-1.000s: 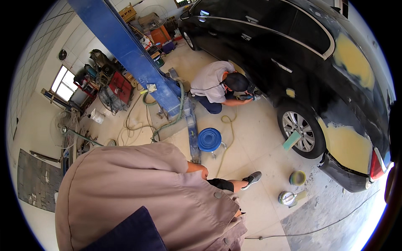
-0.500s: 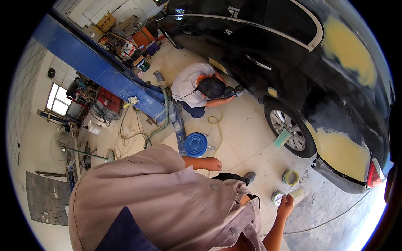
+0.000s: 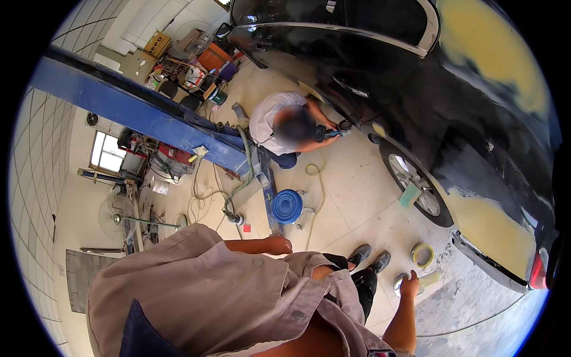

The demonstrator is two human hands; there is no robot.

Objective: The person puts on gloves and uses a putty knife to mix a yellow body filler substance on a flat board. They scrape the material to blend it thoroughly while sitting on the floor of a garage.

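Observation:
My left hand [image 3: 278, 245] hangs at my waist, its fingers curled in, with nothing seen in them. My right hand [image 3: 409, 285] reaches out low on the right, fingers partly apart, and I see nothing held in it. Just behind it is a small can [image 3: 398, 284], partly hidden by the fingers. A pale yellow-green flat strip [image 3: 430, 278] shows beside the hand and seems to lie on the floor. Beyond stands an open tin [image 3: 422, 255] with a yellow rim and grey inside.
A black car [image 3: 380, 77] with yellowish filler patches [image 3: 493, 220] stands at the right. A green flat piece [image 3: 410, 194] is by its wheel [image 3: 420, 184]. A co-worker [image 3: 276, 122] crouches with a power tool [image 3: 327, 132]. A blue stool [image 3: 287, 206], hoses and a blue lift post [image 3: 137, 107] stand left.
My left hand has swung back toward my body. My right hand has risen slightly, its fingers less pinched. The view has shifted, and both my shoes now show.

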